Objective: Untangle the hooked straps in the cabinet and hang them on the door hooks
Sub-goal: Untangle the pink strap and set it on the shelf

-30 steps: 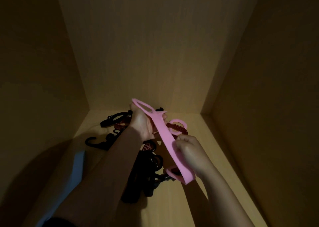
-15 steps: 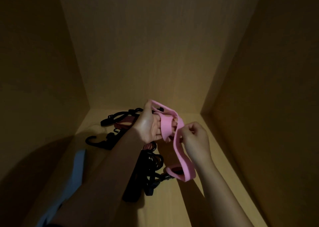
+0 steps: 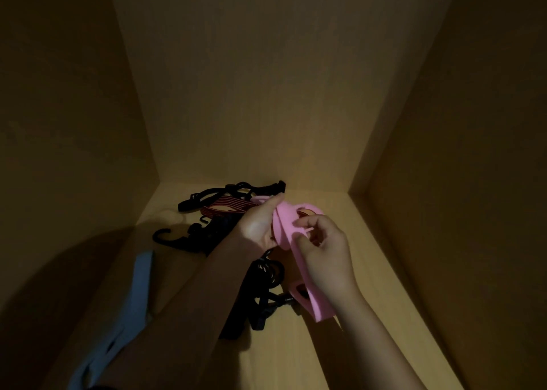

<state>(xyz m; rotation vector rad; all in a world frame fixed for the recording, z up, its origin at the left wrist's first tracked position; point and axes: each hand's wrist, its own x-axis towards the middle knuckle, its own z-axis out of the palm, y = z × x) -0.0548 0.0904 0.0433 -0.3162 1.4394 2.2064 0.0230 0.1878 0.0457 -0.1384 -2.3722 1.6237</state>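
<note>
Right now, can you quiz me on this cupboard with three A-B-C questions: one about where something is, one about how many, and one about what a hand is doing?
1. Where is the light blue strap?
A) on the cabinet floor, at the left
B) up in the air
C) in a pocket

2. How many hands hold the pink strap?
A) none
B) one
C) two

3. What is the right hand doing?
A) lying flat
B) pinching the pink strap
C) waving, holding nothing

Answers:
1 A, it lies flat there, low on the left.
2 C, the left hand grips it too.
3 B, it nips a fold of the strap.
</note>
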